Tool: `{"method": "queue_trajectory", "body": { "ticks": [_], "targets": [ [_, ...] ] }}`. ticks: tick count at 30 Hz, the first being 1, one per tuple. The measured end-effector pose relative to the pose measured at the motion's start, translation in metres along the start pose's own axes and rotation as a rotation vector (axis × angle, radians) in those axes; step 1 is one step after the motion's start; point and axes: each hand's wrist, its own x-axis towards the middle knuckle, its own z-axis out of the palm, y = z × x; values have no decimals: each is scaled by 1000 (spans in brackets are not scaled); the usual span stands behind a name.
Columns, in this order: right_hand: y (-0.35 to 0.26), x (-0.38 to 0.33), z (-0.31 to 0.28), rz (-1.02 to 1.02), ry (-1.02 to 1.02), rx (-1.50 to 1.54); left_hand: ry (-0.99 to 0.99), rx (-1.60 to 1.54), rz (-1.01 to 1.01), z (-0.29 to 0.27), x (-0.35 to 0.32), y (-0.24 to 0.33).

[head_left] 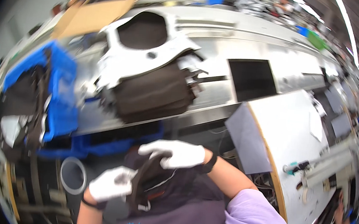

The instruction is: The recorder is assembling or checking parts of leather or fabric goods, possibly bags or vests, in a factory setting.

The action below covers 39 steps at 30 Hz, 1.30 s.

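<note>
Dark fabric piece (148, 184) sits low centre of the frame, held up off the lap between both gloved hands. Right hand (179, 153), in a white glove, closes over the top edge of the piece, fingers curled down on it; left hand (111, 183), also gloved, pinches the lower left side. The two hands are near each other but not touching, which keeps the piece spread between two grip points, likely so it can be turned or checked. A light cord or strip runs across the fabric, too blurred to identify. Above, in the middle of the frame, a white moulded panel (149, 48) with a dark oval opening lies on the long metal bench (217, 94), resting partly on a stack of dark brown pieces (155, 93); the stack seems set within arm's reach of the person. At left, a blue bin (62, 97) holds more dark material, hanging over its edge. A brown cardboard sheet (95, 14) lies at upper left. At right stands a white cabinet (288, 134) with a wood-coloured edge. A grey ring-shaped opening (73, 175) shows at lower left. The frame is motion-blurred throughout.
</note>
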Motion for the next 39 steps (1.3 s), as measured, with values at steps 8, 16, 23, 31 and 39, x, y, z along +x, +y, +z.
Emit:
{"method": "queue_trajectory", "body": {
  "ticks": [8,16,23,31,39],
  "targets": [
    [-53,-29,6,202,-338,28,135,-56,21,33,-18,-11],
    [-61,-4,27,401,-252,-167,244,73,-56,39,-14,59],
    [-114,2,22,443,78,-517,74,475,165,17,-17,72],
    [-100,-12,24,241,367,-800,726,314,335,-3,-16,50],
    [-83,-9,4,-217,572,-1083,1265,574,460,8,0,76]
  ]
}}
